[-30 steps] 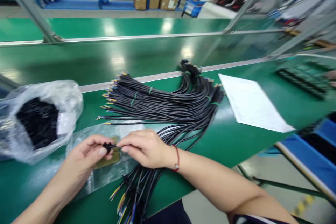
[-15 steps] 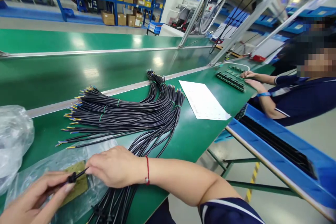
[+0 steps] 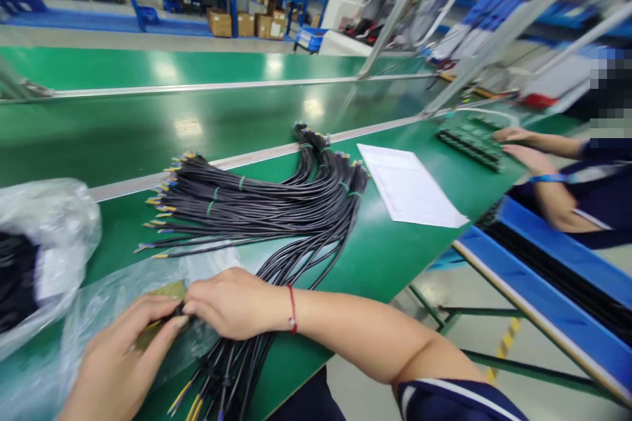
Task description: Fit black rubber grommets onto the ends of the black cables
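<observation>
My left hand [image 3: 126, 348] pinches a short black cable piece [image 3: 180, 310] between thumb and fingers; in the earlier frame a small black fitting shows on it. Fingertips of my right hand [image 3: 230, 302] close on the same piece from the other side, nearly touching the left ones. Beneath the hands lie a flat yellowish-brown block [image 3: 172, 289] and a clear plastic bag [image 3: 113, 293]. Behind them spreads a large bundle of black cables [image 3: 257, 204] with stripped, coloured wire ends and green ties. More cables with black fittings [image 3: 217, 368] hang below my right wrist.
A bulging clear bag [image 3: 74, 230] with black contents sits at left. White paper [image 3: 412, 187] lies right of the cables. A co-worker's hands [image 3: 518, 145] are at a green rack [image 3: 469, 145]. A blue tray [image 3: 543, 263] stands beyond the table edge.
My view has shifted, so the scene sits further right. My hands have come together; the cable length and black fitting seen between them are now mostly covered by fingers.
</observation>
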The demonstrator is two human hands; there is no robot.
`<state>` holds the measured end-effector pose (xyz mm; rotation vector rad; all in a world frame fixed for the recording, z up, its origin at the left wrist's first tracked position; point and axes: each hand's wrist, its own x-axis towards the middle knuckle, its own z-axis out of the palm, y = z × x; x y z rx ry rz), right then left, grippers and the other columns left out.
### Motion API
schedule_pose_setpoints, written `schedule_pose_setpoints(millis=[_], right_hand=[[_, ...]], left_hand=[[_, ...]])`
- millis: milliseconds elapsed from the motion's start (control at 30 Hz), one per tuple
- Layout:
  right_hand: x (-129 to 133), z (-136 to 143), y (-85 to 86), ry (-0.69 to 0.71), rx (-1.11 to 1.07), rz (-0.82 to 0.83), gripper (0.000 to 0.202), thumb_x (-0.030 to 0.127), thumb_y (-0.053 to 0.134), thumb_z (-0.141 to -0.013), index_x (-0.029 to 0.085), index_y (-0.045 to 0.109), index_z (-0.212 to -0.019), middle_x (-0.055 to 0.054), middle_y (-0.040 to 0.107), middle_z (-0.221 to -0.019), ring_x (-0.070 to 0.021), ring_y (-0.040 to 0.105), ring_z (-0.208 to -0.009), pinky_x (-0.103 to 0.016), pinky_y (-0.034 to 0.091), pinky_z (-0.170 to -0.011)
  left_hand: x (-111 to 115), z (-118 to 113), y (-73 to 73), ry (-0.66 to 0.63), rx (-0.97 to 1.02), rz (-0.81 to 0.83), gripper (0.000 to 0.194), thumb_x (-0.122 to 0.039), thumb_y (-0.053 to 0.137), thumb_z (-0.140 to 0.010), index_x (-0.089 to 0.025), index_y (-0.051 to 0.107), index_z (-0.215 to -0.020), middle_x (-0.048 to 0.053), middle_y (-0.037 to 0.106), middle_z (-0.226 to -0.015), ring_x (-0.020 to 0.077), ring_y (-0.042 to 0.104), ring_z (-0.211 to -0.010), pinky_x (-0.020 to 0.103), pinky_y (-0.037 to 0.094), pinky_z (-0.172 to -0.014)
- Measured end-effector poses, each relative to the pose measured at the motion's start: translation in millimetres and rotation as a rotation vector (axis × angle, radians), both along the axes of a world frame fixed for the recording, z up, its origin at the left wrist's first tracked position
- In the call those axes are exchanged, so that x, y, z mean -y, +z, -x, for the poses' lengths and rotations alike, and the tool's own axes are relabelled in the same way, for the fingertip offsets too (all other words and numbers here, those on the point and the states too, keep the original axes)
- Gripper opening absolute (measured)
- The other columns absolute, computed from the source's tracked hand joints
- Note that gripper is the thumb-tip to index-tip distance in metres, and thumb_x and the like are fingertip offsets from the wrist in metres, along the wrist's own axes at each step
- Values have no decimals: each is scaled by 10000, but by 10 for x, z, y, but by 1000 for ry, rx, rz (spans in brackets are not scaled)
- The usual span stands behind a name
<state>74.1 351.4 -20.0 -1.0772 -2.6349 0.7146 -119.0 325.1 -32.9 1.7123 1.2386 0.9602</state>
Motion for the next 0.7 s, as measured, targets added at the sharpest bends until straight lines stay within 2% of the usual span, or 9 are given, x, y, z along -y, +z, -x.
schedule_pose_setpoints(millis=[67, 100, 200, 267, 367, 500, 567, 700], right_hand=[[37, 6, -6, -5, -40, -18, 230, 262, 417, -980, 150, 600, -898, -7, 664, -753, -135, 616, -677, -228, 421, -587], [48, 0, -10, -16, -84, -27, 221, 242, 416, -979, 146, 596, -894, -13, 664, -759, -136, 620, -685, -230, 428, -598], [42, -38, -31, -60, -266, -102, 193, 233, 431, -980, 157, 590, -901, -13, 670, -779, -131, 625, -678, -233, 437, -611], [31, -65, -49, -46, -347, -190, 184, 241, 438, -983, 161, 591, -918, -12, 676, -783, -128, 627, -671, -233, 442, -613], [49, -87, -73, -4, -369, -291, 178, 241, 440, -983, 155, 590, -937, -17, 687, -797, -130, 633, -667, -239, 454, -615], [98, -79, -95, 16, -305, -328, 192, 231, 429, -982, 152, 587, -905, -24, 682, -755, -146, 626, -622, -261, 442, -583], [109, -73, -77, 17, -281, -244, 206, 235, 413, -988, 157, 583, -902, -7, 656, -691, -135, 602, -569, -254, 422, -547], [98, -101, 13, 17, -321, 159, 218, 218, 416, -983, 186, 559, -821, 42, 601, -620, -86, 567, -540, -200, 416, -541]], left_hand=[[5, -52, 91, 4, -147, -73, 34, -289, 697, -760, -297, 712, -790, 3, 705, -791, 212, 654, -729, 297, 512, -660], [-2, -56, 130, -1, -184, -64, 39, -290, 662, -792, -269, 695, -798, 17, 697, -796, 210, 648, -742, 310, 510, -689], [-43, 7, 236, -53, -182, 17, 227, -265, 642, -797, -208, 617, -1016, 52, 671, -952, 206, 629, -884, 337, 506, -807], [-61, 60, 305, -125, -134, 93, 310, -280, 657, -785, -181, 565, -1064, 52, 650, -974, 189, 611, -903, 319, 500, -814], [-53, 84, 374, -207, -136, 163, 159, -300, 622, -827, -168, 576, -902, 11, 622, -826, 146, 572, -763, 269, 468, -709], [-18, 56, 340, -193, -231, 44, 91, -245, 598, -863, -165, 586, -821, 6, 615, -795, 136, 551, -745, 265, 430, -705], [-7, 54, 298, -217, -277, -44, 80, -232, 587, -881, -161, 595, -845, 17, 620, -809, 143, 554, -762, 271, 427, -719], [-13, 85, 259, -276, -373, -234, 138, -266, 534, -926, -152, 603, -891, 43, 628, -813, 169, 560, -786, 303, 420, -747]])
